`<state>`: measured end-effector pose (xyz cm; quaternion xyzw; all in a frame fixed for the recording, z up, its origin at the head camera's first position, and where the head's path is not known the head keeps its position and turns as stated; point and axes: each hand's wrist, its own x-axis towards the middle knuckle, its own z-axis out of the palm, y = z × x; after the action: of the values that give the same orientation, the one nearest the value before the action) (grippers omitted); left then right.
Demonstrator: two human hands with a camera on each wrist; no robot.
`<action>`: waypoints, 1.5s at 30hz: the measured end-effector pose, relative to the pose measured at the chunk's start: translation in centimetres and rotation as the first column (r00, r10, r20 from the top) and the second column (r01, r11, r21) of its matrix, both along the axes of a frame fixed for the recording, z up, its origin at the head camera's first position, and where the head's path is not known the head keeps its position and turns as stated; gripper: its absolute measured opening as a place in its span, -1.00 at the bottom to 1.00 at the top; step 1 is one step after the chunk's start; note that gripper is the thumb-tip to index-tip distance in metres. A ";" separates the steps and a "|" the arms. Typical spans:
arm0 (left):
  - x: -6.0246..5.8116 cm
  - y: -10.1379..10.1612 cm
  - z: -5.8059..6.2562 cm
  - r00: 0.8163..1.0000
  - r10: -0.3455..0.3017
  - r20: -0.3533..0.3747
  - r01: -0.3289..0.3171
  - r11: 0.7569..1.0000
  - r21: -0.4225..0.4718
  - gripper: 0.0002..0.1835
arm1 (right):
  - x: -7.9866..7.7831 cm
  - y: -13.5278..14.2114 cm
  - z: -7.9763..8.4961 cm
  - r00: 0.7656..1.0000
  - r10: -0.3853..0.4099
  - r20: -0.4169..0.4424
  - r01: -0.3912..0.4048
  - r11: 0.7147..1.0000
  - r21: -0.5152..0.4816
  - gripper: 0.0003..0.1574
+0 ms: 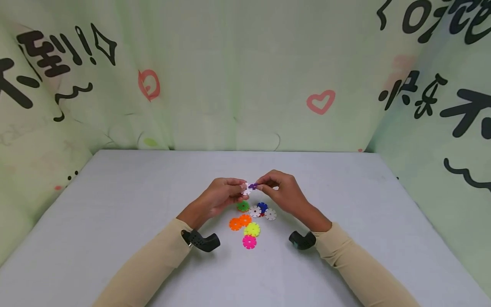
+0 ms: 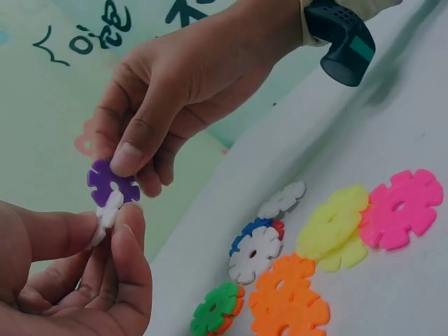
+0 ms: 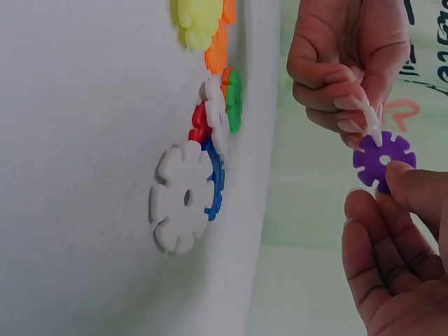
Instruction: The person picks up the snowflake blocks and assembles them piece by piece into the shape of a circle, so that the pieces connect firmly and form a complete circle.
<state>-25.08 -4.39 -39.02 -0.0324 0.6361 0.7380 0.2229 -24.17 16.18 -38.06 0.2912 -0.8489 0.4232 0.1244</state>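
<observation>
Above the table my left hand pinches a white notched disc between thumb and fingers. My right hand pinches a purple notched disc by its edge. The two discs cross at their rims, the white one standing at an angle to the purple one, with the white edge at a slot of the purple disc. Part of the white disc is hidden behind my left fingers. Below the hands lie a green disc, a white disc and a blue disc.
Nearer to me on the table are orange discs, yellow discs and a pink disc, some overlapping. A red disc shows partly under others. A printed curtain hangs behind the table and along its sides.
</observation>
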 end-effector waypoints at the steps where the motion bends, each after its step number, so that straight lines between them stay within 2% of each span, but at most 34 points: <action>1: 0.0 0.0 0.0 1.000 -0.003 0.004 0.003 1.000 -0.003 -0.71 | 0.0 0.1 0.0 1.000 0.003 -0.010 -0.003 1.000 0.006 -0.88; 9: -0.1 -0.4 -0.2 0.994 -0.103 0.040 0.102 0.995 0.015 -0.60 | -0.3 0.2 -0.6 0.993 0.087 -0.077 -0.087 0.996 0.009 -0.87; 12: 0.0 -0.5 -0.1 0.989 -0.149 0.021 0.149 0.989 -0.002 -0.58 | -0.5 0.1 -0.8 0.989 0.110 -0.095 -0.110 0.994 0.007 -0.86; 15: 0.0 -0.5 -0.1 0.985 -0.171 -0.001 0.171 0.985 -0.021 -0.60 | -0.5 0.1 -0.8 0.989 0.114 -0.094 -0.113 0.993 0.012 -0.85; 18: -0.1 -0.6 -0.1 0.986 -0.167 -0.011 0.167 0.985 -0.036 -0.58 | -0.4 0.2 -0.5 0.992 0.094 -0.087 -0.092 0.995 0.026 -0.76; 22: -0.2 -0.9 -0.2 0.993 -0.112 -0.024 0.111 0.993 -0.042 -0.60 | -0.2 0.4 -0.5 0.999 0.039 -0.012 -0.038 0.997 0.073 -0.64; 25: -0.2 -1.2 -0.2 0.996 -0.078 -0.050 0.077 0.996 -0.036 -0.61 | 0.1 0.6 -0.8 0.995 0.039 0.092 -0.052 0.988 0.148 -0.68; 28: -0.1 -1.5 -0.2 0.993 -0.091 -0.076 0.089 0.996 -0.024 -0.57 | 0.3 0.6 -1.2 0.978 0.064 0.199 -0.108 0.969 0.221 -0.70; 32: 0.0 -1.6 -0.1 0.986 -0.136 -0.096 0.133 0.991 -0.034 -0.54 | 0.6 0.5 -1.6 0.962 0.073 0.264 -0.156 0.938 0.309 -0.64; 36: 0.1 -1.4 -0.1 0.981 -0.162 -0.104 0.154 0.984 -0.084 -0.60 | 0.7 0.4 -1.7 0.961 0.059 0.268 -0.166 0.904 0.395 -0.58; 38: 0.2 -1.3 -0.1 0.978 -0.174 -0.118 0.162 0.981 -0.108 -0.61 | 0.7 0.3 -1.6 0.961 0.050 0.271 -0.164 0.895 0.414 -0.59; 40: 0.3 -1.3 -0.1 0.973 -0.186 -0.136 0.172 0.979 -0.113 -0.60 | 0.8 0.4 -1.5 0.962 0.052 0.268 -0.164 0.896 0.414 -0.62; 45: 0.6 -1.4 -0.4 0.956 -0.224 -0.190 0.208 0.973 -0.098 -0.52 | 1.1 0.6 -1.3 0.969 0.072 0.237 -0.156 0.920 0.360 -0.80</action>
<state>-24.52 -5.81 -39.38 0.1030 0.6830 0.6835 0.2359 -23.09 16.82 -39.33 0.3103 -0.9041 0.2889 -0.0531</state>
